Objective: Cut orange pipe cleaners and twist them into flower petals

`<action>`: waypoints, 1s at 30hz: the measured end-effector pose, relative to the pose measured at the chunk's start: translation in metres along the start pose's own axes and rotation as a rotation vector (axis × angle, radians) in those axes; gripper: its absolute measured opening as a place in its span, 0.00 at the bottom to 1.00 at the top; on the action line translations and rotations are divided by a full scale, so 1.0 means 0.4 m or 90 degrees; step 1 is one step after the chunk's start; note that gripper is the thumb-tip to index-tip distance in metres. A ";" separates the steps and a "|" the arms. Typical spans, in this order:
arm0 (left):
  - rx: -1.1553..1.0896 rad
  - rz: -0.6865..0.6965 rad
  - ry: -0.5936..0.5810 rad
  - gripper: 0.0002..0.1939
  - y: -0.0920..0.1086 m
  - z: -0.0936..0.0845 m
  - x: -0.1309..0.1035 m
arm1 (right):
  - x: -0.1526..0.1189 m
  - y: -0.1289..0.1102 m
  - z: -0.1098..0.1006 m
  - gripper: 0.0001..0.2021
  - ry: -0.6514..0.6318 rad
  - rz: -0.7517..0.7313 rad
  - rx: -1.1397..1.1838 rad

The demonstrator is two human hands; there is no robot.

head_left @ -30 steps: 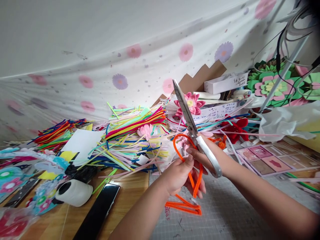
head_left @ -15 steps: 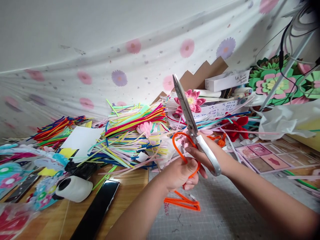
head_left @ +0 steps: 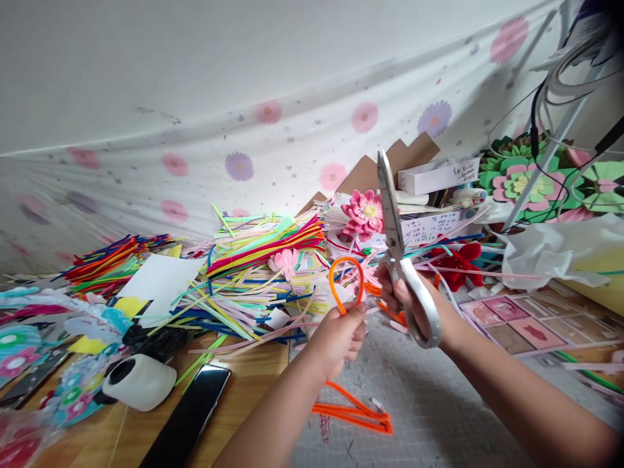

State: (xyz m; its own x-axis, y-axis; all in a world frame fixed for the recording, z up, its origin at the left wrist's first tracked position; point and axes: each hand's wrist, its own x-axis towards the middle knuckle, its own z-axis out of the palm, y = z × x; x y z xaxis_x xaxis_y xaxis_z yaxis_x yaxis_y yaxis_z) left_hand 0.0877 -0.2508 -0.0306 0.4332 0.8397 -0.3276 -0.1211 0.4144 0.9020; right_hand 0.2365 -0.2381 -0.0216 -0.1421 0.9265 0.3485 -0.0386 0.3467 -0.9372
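A left hand (head_left: 337, 341), its fingers curled and thumb uppermost, pinches an orange pipe cleaner (head_left: 332, 283) bent into a loop that stands above the grip, while the right hand (head_left: 402, 292) grasps silver scissors (head_left: 396, 242) just beside it. The 2 hands are apart, the left slightly lower. The left forearm rises from the bottom edge and slants rightward; the right reaches in from the lower right corner, angled up and to the left. The scissors' blades are together and point upward, leaning a little left, with a handle ring hanging below the right hand's grip.

Beneath the left wrist, an orange zigzag strip (head_left: 375, 422) lies on a grey cutting mat (head_left: 439, 403); whether it joins the held loop cannot be told. More orange pieces (head_left: 373, 290) show between the hands, farther back. Left of the mat, a black phone (head_left: 188, 416) and a white spool (head_left: 151, 383) rest on the wooden surface (head_left: 258, 370). Behind, bundles of coloured pipe cleaners (head_left: 268, 247) sit near a deep-pink flower (head_left: 363, 213).
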 end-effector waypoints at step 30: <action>0.192 0.168 0.221 0.14 -0.024 -0.093 0.068 | -0.210 0.115 0.041 0.22 -0.379 0.333 0.417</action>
State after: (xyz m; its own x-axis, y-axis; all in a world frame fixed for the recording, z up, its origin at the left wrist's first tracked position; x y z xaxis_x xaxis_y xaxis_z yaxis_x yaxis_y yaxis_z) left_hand 0.0672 -0.2189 -0.0586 0.0956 0.9898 -0.1058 0.0977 0.0965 0.9905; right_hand 0.2305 -0.3025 -0.0942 -0.7561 0.6544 -0.0011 -0.3384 -0.3923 -0.8553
